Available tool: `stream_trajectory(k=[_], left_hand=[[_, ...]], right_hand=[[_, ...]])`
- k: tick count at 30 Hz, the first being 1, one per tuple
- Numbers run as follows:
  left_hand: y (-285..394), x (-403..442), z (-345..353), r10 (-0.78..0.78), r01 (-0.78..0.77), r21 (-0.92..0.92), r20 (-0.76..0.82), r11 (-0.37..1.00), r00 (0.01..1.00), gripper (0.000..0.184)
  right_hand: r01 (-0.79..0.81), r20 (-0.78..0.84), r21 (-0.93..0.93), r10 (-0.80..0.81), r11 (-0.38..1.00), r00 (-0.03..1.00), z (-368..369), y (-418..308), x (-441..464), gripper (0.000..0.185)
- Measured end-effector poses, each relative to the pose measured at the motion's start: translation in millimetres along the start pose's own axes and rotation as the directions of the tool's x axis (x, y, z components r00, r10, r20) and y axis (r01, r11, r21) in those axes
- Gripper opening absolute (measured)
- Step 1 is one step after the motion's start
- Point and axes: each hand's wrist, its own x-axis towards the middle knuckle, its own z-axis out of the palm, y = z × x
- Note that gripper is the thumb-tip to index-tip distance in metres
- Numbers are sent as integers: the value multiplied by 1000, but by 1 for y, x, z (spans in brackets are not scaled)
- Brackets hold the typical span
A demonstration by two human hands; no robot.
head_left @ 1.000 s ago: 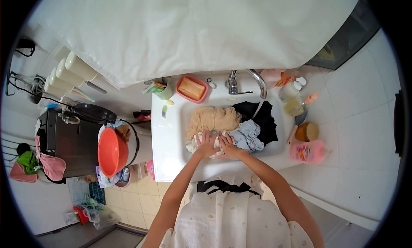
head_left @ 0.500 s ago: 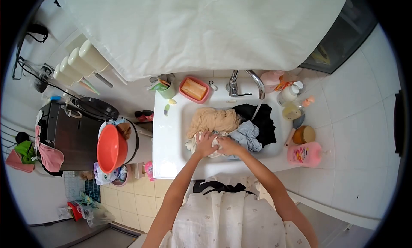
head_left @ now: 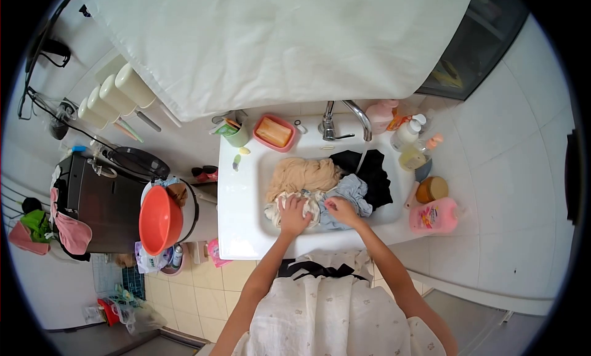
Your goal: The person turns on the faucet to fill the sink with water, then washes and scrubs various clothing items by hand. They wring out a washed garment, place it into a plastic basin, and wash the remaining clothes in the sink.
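Left hand (head_left: pixel 294 215) lies spread on white cloth (head_left: pixel 273 211), near-left in the sink (head_left: pixel 241 233); right hand (head_left: pixel 343 210) curls over blue cloth (head_left: pixel 353 191), grip unclear. Work appears unfinished: water (head_left: pixel 362 160) runs onto black cloth (head_left: pixel 376 178), all cloth bunched inside the sink.

The cloths (head_left: pixel 303 174) are tan, cream, light blue and black.

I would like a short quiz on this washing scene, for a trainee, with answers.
1. True or false: water falls from the faucet onto the black cloth.
2. What colour is the bunched cloth under the left hand? (a) black (b) white (c) green
3. Fill in: the soap bar lies in a ____ dish.

Key: 1 true; 2 b; 3 pink.
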Motion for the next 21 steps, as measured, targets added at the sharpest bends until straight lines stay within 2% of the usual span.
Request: stream_trajectory(k=[1, 3, 4, 6, 12, 21], left_hand=[[0, 0, 0, -2, 2, 3, 1, 1000, 1000, 44], [1, 0, -1, -2, 2, 6, 2, 1000, 1000, 44], [2, 0, -2, -2, 2, 4, 2, 1000, 1000, 44], [1, -1, -2, -2, 2, 4, 3, 1000, 1000, 44], [1, 0, -2, 13, -13, 5, -5, 1000, 1000, 43], [0, -2, -1, -8, 8, 11, 24, 1000, 1000, 45]], right_hand=[[-1, -1, -1, 1, 1000, 1000, 5, 3, -3, 12], [128, -27, -217, -137, 968, 990, 15, 3, -5, 9], [128, -28, -216, -137, 968, 990, 20, 0, -7, 9], [200, -11, -422, -226, 884, 974, 30, -7, -10, 6], [266, 6, -518, -308, 813, 952, 37, -10, -14, 11], [243, -18, -546, -301, 802, 953, 41, -9, -15, 13]])
